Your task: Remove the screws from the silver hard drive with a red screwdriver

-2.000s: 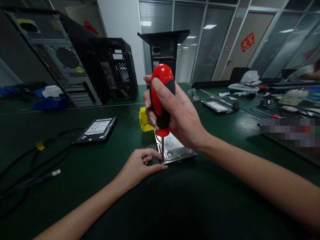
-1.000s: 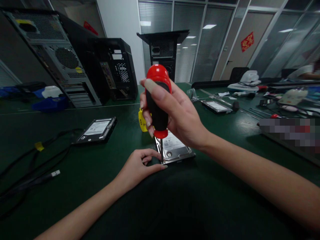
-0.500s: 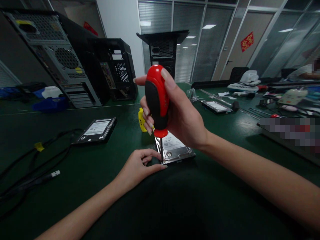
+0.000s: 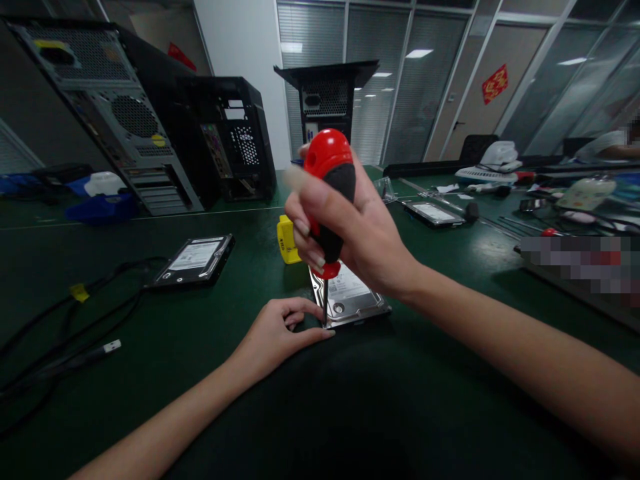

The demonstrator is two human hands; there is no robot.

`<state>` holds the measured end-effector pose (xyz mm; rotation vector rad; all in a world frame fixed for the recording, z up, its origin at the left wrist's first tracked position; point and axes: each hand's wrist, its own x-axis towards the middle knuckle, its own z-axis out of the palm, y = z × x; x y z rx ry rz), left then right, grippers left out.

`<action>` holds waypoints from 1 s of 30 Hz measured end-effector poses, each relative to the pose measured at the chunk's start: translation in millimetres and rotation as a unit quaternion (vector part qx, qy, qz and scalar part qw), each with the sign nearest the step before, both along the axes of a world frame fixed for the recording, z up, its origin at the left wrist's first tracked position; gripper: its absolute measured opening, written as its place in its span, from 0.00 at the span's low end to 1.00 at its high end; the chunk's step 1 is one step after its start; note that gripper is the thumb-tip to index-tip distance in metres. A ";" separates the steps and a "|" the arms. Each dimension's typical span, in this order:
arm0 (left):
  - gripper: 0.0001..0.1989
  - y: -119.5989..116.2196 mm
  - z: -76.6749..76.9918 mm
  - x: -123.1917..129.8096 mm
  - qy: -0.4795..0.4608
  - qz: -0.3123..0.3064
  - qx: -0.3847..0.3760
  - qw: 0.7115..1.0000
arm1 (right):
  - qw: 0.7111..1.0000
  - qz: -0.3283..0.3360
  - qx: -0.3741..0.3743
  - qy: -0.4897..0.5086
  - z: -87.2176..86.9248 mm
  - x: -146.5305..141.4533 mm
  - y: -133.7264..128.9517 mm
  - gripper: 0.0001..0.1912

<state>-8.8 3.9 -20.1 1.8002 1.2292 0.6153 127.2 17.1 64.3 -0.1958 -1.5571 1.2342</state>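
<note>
My right hand (image 4: 357, 227) is wrapped round the red and black handle of a screwdriver (image 4: 333, 187), held nearly upright. Its shaft points down, and the tip meets the near left corner of a hard drive (image 4: 353, 293). That drive lies flat on the green table, its white label partly hidden by the hand. My left hand (image 4: 283, 327) rests on the table, its thumb and forefinger closed on the drive's near left corner, close to the screwdriver tip. Just behind the drive stands a small yellow object (image 4: 287, 241), partly covered by my right fingers.
Another hard drive (image 4: 195, 260) lies to the left beside black cables (image 4: 65, 340). A third drive (image 4: 434, 213) is at the back right. Computer cases (image 4: 150, 127) stand along the back left. Tools and a blurred box (image 4: 575, 267) occupy the right side. Far right, a person's arm shows.
My right hand has turned the screwdriver handle and its thumb has swung across the front. The handle leans slightly further right. My left hand and the drive stay put.
</note>
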 end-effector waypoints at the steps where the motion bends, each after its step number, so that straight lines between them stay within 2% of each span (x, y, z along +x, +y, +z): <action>1: 0.11 0.1 -0.4 -0.2 -0.001 -0.002 0.001 1.000 | 1.000 0.013 -0.003 0.001 1.2 0.5 -0.5 0.21; 6: 0.12 -0.3 0.0 -0.7 -0.003 -0.008 0.001 1.000 | 0.998 0.062 -0.016 -0.019 5.1 4.1 -1.3 0.17; 10: 0.10 -0.5 1.7 0.2 -0.002 -0.005 -0.001 1.000 | 0.998 0.048 -0.033 -0.002 3.2 4.0 0.2 0.15; 13: 0.10 -0.6 2.4 1.1 -0.008 0.000 -0.001 1.000 | 1.000 0.023 -0.014 0.001 2.1 2.0 -0.4 0.17; 17: 0.09 -0.9 3.0 1.7 -0.014 0.007 -0.007 1.000 | 1.000 -0.009 -0.016 -0.013 2.6 -0.4 -3.6 0.15; 23: 0.10 0.0 0.8 0.6 -0.012 -0.002 -0.005 1.000 | 0.999 0.030 -0.027 -0.020 6.0 3.4 -5.3 0.20; 26: 0.10 0.7 -1.3 -0.7 -0.012 -0.005 0.001 1.000 | 0.998 0.034 -0.029 -0.035 5.8 5.0 -3.2 0.16; 30: 0.10 0.6 -1.4 -1.1 0.000 -0.004 0.011 1.000 | 0.999 0.039 -0.015 0.004 3.0 2.7 1.3 0.15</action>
